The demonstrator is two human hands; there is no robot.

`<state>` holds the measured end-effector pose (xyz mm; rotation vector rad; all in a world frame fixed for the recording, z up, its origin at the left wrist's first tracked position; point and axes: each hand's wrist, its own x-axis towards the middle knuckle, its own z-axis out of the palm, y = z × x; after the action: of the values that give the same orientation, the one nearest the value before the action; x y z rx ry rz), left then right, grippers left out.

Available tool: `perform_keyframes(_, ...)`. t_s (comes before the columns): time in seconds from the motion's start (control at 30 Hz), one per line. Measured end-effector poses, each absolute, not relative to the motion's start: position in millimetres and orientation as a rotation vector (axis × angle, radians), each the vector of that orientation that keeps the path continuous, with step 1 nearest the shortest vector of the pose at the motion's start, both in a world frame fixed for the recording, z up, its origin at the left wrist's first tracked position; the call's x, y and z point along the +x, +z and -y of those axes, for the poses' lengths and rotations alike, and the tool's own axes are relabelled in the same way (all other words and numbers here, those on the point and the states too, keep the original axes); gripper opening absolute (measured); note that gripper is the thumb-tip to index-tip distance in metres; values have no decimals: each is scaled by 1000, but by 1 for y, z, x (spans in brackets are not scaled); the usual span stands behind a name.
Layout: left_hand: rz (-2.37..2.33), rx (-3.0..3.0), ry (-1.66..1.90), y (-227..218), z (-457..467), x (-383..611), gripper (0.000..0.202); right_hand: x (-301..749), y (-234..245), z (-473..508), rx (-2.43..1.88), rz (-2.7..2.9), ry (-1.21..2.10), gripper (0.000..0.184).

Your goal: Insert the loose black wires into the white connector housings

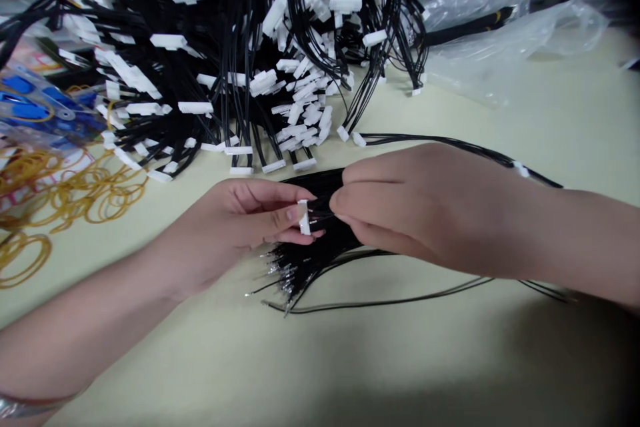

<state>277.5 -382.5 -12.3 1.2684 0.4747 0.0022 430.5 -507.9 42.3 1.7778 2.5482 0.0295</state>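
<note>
Two bare hands: one left hand [255, 213], one right hand [420, 207]. One white connector [304, 217] in the left hand. One bunch of black wires [320, 257] beneath both hands, strands too many to count. Beyond the hands, dozens of piled connectors [305, 90], too overlapped for an exact number. Left of the left hand, many yellow rubber bands [77, 183] and several blue pieces [27, 109]. Behind the left hand, one bracelet [20, 408].

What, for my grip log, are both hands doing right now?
Left hand: closed, holding a white connector between thumb and fingers.
Right hand: closed, fingertips at the black wires; whether it grips any is hidden.
</note>
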Motion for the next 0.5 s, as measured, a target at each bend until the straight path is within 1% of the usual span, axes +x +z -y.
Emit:
perform_keyframes(0.07,-474,1269,-5,-12,382,277,17,431,41,509,1747,-2570,151,10)
perform_keyframes(0.2,-475,1265,-9,-11,382,278,18,433,36,510,1698,-2558,254,14)
perform_keyframes(0.37,-482,1239,-1,-12,381,277,18,432,28,515,1775,-2686,418,9)
perform_keyframes(0.5,-472,1199,5,-13,381,276,14,430,23,519,1886,-2685,501,18)
